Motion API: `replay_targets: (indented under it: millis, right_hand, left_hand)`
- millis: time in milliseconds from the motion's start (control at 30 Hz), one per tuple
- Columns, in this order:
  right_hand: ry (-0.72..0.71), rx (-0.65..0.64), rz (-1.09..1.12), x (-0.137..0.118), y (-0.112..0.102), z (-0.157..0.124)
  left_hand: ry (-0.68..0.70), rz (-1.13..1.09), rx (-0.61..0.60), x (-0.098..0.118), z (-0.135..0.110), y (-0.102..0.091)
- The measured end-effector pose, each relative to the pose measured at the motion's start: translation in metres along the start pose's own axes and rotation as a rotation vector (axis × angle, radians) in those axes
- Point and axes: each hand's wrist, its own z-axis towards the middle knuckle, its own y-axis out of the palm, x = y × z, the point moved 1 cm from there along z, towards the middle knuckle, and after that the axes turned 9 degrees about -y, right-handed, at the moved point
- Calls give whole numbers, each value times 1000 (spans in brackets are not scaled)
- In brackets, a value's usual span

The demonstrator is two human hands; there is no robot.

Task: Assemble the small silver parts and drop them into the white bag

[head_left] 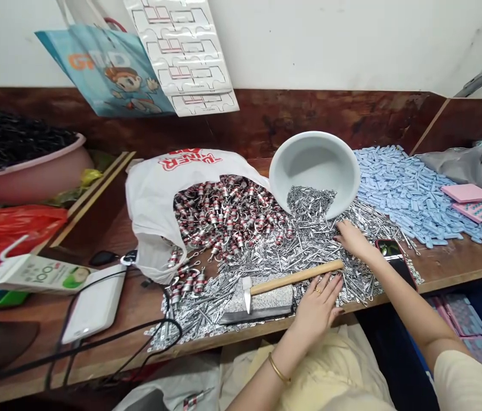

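Note:
My left hand [318, 305] lies palm down, fingers stretched, on loose silver metal pieces [275, 251] by the end of a hammer's [296, 276] wooden handle. The hammer rests across a speckled stone block [272, 295] near the table's front edge. Farther back on the right, my right hand [352, 238] touches the metal heap below the rim of a tilted grey bowl [347, 165]. Its thumb and fingers look apart, with no held piece visible. More small metal pieces [311, 201] spill from that bowl. A phone [395, 260] lies beside my right forearm.
A white plastic bag [150, 194] spills red-and-silver cylindrical parts with wire loops [223, 217]. Light blue pieces [412, 194] cover the right side, with pink pads [463, 193] on them. Leftward are a white power bank [95, 305], black cables, a drink carton [44, 274] and a pink basin [31, 177].

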Motion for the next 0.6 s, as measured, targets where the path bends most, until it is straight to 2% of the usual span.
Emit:
replay_targets:
  millis: [167, 233, 333, 367, 433, 533, 600]
  right_hand:
    - [-51, -99, -40, -43, 1, 18]
    - [-126, -106, 20, -56, 1, 20]
    - [-289, -58, 221, -52, -7, 16]
    - [-290, -20, 258, -45, -12, 13]
    - [-136, 41, 190, -23, -22, 8]
    - [195, -29, -68, 4, -28, 4]
    - [235, -98, -127, 5, -25, 8]
  left_hand:
    - [-10, -68, 18, -3, 9, 1]
    - [-33, -97, 34, -5, 14, 1]
    - [-79, -124, 56, -7, 20, 0]
    - [-95, -127, 61, -6, 22, 0]
    - [-123, -125, 68, -5, 23, 2]
    - [-146, -109, 78, -3, 27, 6]
    - [-147, -104, 82, -2, 31, 8]
